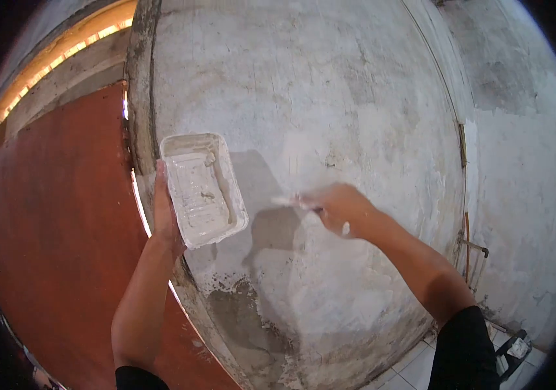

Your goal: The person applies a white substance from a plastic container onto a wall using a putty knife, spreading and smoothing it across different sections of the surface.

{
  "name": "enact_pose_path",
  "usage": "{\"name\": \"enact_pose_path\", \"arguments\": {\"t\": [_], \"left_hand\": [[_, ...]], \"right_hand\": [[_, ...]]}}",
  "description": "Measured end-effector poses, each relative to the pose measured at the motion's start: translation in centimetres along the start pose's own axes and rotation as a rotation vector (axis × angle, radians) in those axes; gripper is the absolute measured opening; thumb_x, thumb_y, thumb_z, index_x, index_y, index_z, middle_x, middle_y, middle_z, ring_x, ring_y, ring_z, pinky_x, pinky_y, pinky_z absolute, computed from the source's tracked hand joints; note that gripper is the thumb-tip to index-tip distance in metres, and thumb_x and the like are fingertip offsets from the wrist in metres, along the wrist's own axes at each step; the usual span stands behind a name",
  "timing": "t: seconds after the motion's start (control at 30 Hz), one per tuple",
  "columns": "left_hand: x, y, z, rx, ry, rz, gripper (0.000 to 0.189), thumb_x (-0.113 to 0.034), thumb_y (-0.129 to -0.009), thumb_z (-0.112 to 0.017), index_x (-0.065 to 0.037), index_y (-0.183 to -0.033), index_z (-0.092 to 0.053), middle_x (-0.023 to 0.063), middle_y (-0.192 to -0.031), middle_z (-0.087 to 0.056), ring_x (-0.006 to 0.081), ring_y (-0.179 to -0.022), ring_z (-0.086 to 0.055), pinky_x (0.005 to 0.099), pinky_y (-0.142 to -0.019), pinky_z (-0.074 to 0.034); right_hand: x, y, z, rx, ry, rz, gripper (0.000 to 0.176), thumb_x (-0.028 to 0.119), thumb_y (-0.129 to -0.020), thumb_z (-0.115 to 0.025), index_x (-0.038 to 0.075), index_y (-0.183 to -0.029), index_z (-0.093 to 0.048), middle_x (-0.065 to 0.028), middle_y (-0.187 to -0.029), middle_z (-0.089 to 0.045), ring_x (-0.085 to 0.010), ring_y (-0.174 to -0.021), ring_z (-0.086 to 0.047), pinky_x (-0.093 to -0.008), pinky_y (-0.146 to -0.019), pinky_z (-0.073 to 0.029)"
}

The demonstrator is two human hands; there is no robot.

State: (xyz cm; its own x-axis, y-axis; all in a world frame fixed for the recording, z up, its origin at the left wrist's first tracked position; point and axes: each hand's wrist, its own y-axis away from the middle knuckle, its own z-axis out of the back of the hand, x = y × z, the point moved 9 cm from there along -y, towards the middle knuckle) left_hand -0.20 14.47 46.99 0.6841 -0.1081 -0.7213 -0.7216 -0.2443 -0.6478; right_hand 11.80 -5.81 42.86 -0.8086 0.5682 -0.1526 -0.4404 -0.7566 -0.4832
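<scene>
Head view: a white rectangular container [228,175], smeared inside with pale paste [193,188], is held up left of the frame's centre, tilted so that its inside is shown. It is gripped along its left side by the left hand [166,211]. Near the centre of the frame, a slim whitish tool [284,201] is grasped in the right hand [346,211]; both are blurred, and whether the grey wall [388,123] is touched by the tool cannot be told. A whitish spot is seen on the right hand. The left of the frame is filled by a reddish-brown panel [57,227]. At the lower right, a dark object [503,365] is seen on pale floor tiles [414,364].
</scene>
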Motion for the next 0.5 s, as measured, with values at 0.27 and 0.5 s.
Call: {"name": "enact_pose_path", "arguments": {"t": [0.27,0.5], "left_hand": [[-2.4,-1.5,-0.5,0.076,0.006,-0.085,0.078,-0.069,-0.088,-0.032,-0.008,-0.134,-0.043,0.0130,-0.123,-0.055,0.0264,-0.103,-0.060,0.0432,-0.087,-0.052],[-3.7,-2.7,-0.5,0.073,0.058,-0.087,0.075,-0.068,-0.088,-0.033,-0.009,-0.133,-0.045,0.0128,-0.121,-0.056,0.0271,-0.103,-0.060,0.0439,-0.086,-0.052]], "right_hand": [[-5.9,-11.3,3.4,-0.577,0.046,-0.053,0.045,0.007,-0.083,-0.048,0.010,-0.128,-0.052,-0.0105,-0.126,-0.056,-0.0271,-0.111,-0.055,-0.0354,-0.090,-0.048],[3.2,-3.6,1.5,-0.208,0.108,0.073,0.041,0.011,-0.086,-0.047,0.010,-0.127,-0.052,-0.0129,-0.111,-0.063,-0.0325,-0.086,-0.062,-0.0413,-0.077,-0.051]]}}
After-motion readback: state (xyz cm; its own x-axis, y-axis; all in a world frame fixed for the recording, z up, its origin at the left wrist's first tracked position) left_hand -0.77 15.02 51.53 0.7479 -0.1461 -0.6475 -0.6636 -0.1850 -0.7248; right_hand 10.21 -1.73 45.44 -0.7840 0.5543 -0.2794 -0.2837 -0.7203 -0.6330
